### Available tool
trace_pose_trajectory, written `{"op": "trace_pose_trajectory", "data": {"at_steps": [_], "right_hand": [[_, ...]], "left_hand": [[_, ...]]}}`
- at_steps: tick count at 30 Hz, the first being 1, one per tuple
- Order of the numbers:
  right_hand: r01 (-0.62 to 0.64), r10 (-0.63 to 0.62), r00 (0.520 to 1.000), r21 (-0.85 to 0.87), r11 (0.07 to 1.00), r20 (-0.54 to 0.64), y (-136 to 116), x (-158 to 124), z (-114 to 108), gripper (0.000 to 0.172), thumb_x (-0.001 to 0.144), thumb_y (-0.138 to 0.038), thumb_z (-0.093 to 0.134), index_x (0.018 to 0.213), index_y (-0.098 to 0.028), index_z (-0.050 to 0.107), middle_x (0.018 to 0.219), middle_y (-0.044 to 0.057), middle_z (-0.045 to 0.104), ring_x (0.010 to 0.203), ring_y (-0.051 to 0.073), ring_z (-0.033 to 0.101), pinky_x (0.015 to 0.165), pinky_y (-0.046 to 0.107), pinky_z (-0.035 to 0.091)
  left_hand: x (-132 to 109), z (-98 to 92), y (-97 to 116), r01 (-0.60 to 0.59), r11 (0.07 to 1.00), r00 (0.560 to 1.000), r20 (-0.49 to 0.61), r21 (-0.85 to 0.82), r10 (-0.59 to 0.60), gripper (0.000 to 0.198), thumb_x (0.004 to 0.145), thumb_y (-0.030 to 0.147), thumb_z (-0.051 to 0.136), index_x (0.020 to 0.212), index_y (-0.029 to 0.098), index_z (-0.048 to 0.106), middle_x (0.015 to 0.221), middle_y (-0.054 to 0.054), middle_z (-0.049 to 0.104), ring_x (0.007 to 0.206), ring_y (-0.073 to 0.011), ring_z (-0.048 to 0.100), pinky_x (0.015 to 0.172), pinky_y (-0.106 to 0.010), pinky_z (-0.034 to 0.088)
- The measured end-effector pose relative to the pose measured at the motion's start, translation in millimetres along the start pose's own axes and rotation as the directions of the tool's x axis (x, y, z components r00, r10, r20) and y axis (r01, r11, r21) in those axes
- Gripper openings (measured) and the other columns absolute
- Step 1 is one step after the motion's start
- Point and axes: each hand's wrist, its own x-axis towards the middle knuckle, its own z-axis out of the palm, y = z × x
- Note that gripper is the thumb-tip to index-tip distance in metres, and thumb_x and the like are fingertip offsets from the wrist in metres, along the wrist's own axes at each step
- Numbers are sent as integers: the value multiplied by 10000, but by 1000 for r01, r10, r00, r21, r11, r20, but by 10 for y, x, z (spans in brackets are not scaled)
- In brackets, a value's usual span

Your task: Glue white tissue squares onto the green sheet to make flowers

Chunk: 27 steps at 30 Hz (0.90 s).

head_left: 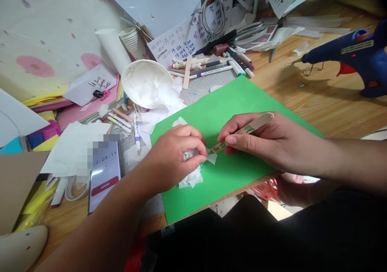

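My left hand (181,153) is closed, its thumb and fingertips pinched at a small white paper scrap (212,158) over the green sheet (238,98). In my right hand (256,137) is a flat tan stick with green marks (258,122), gripped between thumb and fingers. The stick's narrow end points left and meets the scrap by my left fingertips; whether it presses on the paper, I cannot tell. Under and beside my left hand lie crumpled white paper pieces (192,178). Something shiny shows partly beneath my left fingers.
A blue glue gun (344,50) with a red light stands at the right. Behind the sheet lie a tipped paper cup (145,80) with white tissue, a wooden craft stick (187,72) and several pens (214,68). A phone (104,175) running a timer lies left.
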Motion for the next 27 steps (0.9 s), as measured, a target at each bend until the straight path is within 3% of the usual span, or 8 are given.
{"op": "trace_pose_trajectory", "data": {"at_steps": [4,17,22,24,27], "right_hand": [[-34,36,999,-44,998,34,36,18,30,314,850,-451,543,847,-166,675,799,40,699,714,167,638,621,272,477],[-101,96,992,56,993,83,64,138,21,224,805,-370,623,767,-162,695,779,23,713,701,141,662,669,250,501],[-175,183,983,249,952,-6,92,133,-8,184,784,-318,660,721,-145,664,667,23,692,589,109,609,590,217,485],[-181,231,970,405,896,-78,136,117,-31,155,808,-288,630,729,-156,635,594,10,668,537,105,583,538,211,464],[-138,241,963,539,831,-125,201,89,-55,127,816,-262,620,734,-166,610,572,-3,648,547,110,591,529,206,451]], "left_hand": [[10,16,-13,-19,1000,1000,-15,-4,19,109,768,243,583,692,234,661,882,-4,627,846,-173,601,817,-300,463],[33,38,-42,41,998,999,2,-46,-41,98,779,234,572,709,209,636,879,-9,628,853,-172,587,790,-294,452],[32,11,-58,46,995,999,17,-93,-45,102,800,219,570,725,201,636,884,-6,630,861,-163,584,797,-286,444],[24,-26,-108,99,985,994,-29,-144,-104,123,841,237,526,800,202,637,905,-11,640,867,-163,588,807,-291,447],[16,-92,-241,216,970,943,-235,-109,-236,144,865,258,492,893,202,622,921,-18,645,867,-171,593,814,-310,445]]}}
